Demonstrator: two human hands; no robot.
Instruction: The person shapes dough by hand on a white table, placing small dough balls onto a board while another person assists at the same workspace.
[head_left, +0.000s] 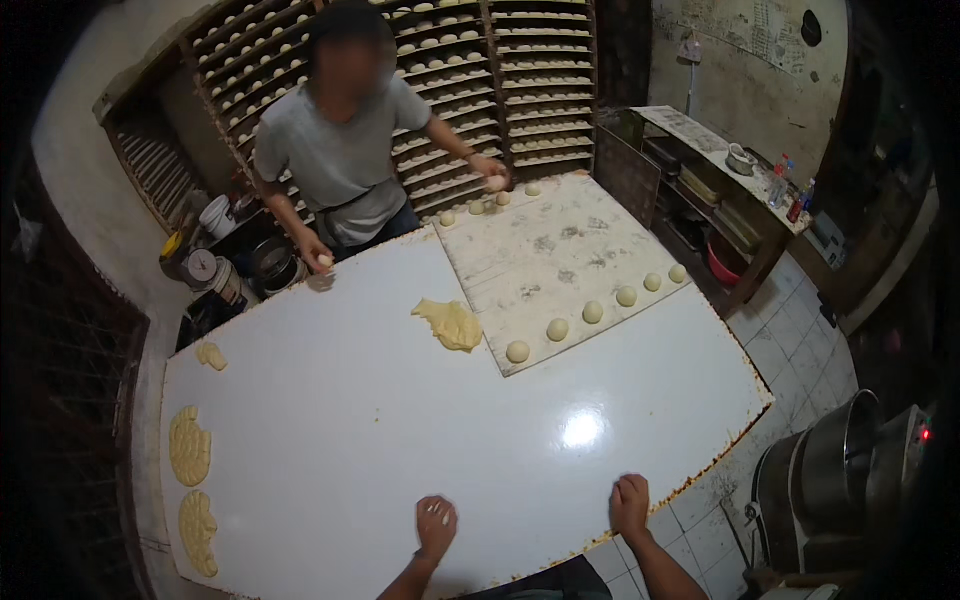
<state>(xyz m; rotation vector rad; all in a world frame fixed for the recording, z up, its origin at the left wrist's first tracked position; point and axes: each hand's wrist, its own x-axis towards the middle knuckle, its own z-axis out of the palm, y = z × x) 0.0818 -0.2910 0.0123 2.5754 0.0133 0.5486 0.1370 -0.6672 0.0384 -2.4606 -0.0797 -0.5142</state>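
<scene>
Low on the white tabletop (pixel 330 440), my left hand (pixel 436 527) rests with its fingers curled inward. What lies under the fingers, if anything, is hidden. My right hand (pixel 630 505) is closed like a fist near the right front edge of the table, and its palm side cannot be seen. A loose, flattened lump of yellowish dough (pixel 450 325) lies farther off, beside a floured board (pixel 560 260). Along the board's near edge runs a row of round dough balls (pixel 592 312); more dough balls (pixel 476 207) sit along its far edge.
Scored dough slabs (pixel 190 447) and a small dough piece (pixel 211 356) lie at the table's left. Across the table a co-worker (pixel 340 140) holds a dough ball in each hand, before racks (pixel 545 80) of dough pieces. A metal mixer bowl (pixel 840 465) stands at right.
</scene>
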